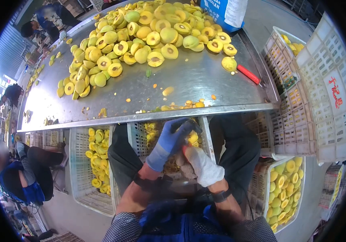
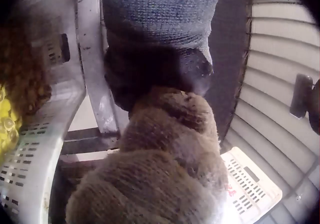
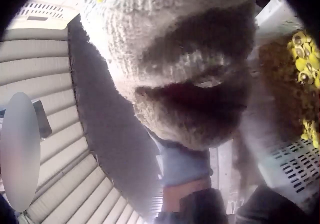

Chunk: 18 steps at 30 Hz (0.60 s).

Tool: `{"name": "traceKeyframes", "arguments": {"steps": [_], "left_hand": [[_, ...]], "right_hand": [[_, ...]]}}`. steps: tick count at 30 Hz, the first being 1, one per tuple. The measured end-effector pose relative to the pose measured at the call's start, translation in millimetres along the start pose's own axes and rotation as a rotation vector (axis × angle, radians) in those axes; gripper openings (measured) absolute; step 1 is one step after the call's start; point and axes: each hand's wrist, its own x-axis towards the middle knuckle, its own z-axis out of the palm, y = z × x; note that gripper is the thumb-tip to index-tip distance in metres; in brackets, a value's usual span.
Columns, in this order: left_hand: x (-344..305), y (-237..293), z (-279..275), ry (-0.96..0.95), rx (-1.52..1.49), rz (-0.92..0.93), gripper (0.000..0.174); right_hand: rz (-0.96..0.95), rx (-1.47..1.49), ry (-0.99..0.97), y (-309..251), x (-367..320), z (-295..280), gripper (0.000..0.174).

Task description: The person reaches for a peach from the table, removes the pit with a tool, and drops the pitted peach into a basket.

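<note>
In the head view my left hand [image 1: 172, 139], in a blue glove with dark fingertips, meets my right hand [image 1: 201, 164] over a crate [image 1: 207, 139] at my knees. The right hand, in a white glove with brownish fingers, grips a tool with a red handle [image 1: 186, 151], mostly hidden by the glove. Its curled fingers [image 3: 192, 126] fill the right wrist view. Yellow fruit [image 1: 193, 138] shows close beside the left fingertips; I cannot tell whether that hand holds it. The right glove's brown fingers [image 2: 150, 184] overlap the blue hand's dark fingertips in the left wrist view.
A heap of halved yellow peaches [image 1: 140, 38] covers the back of the metal table [image 1: 205, 82]. A red-handled tool [image 1: 249, 74] lies at its right. Peach halves fill crates on the left [image 1: 76, 161] and right [image 1: 257, 181]. Stacked crates [image 1: 290, 117] stand beside the table. Other people sit on the left.
</note>
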Motion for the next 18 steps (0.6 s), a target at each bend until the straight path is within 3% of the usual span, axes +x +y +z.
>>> {"name": "traceKeyframes", "arguments": {"steps": [1,4,6,8,9,11,12,13,15,16,17,18], "left_hand": [[0.4,6.1,0.9,-0.041,-0.015,-0.019,0.025],[-5.2,5.3,0.1,-0.133,0.007,-0.111,0.028],[-9.0,5.5,-2.0,-0.207,-0.003,-0.140,0.031],[-9.7,15.2,0.7,-0.308,-0.063,-0.128,0.034],[-13.6,11.3,-0.7,-0.278,-0.055,-0.166,0.037],[-22.0,13.9,-1.4,-0.232,-0.383,-0.200,0.037],[-27.5,14.9,-3.8,-0.199,-0.545,-0.215,0.038],[-32.0,10.6,-10.6,0.003,-0.205,-0.165,0.038],[-53.7,73.2,-22.3,0.104,0.245,-0.211,0.036],[-67.1,95.2,-32.6,0.235,0.512,-0.087,0.033],[-70.6,99.9,-68.1,0.175,0.887,-0.023,0.030],[-70.1,104.1,-105.7,0.033,1.039,0.027,0.027]], "right_hand": [[0.099,0.014,-0.081,0.2,-0.2,-8.2,0.028],[-1.085,-1.166,0.082,20.9,16.0,-14.4,0.021],[-0.741,-0.655,-0.089,20.0,3.3,-8.2,0.017],[-0.727,-0.867,-0.111,48.1,7.9,-27.1,0.012],[-0.886,-1.336,-0.040,96.7,30.6,-67.0,0.011],[-0.877,-1.688,-0.038,102.1,38.5,-75.7,0.013],[-0.729,-1.559,-0.121,102.2,39.6,-83.0,0.013],[-0.584,-1.426,-0.195,82.7,35.3,-73.7,0.012],[-0.295,-1.156,-0.328,37.9,16.8,-51.7,0.013],[-0.242,-1.123,-0.278,28.6,8.8,-43.3,0.014],[-0.192,-1.088,-0.227,19.2,0.9,-35.0,0.016],[-0.144,-1.050,-0.174,9.6,-6.9,-26.6,0.019]]}}
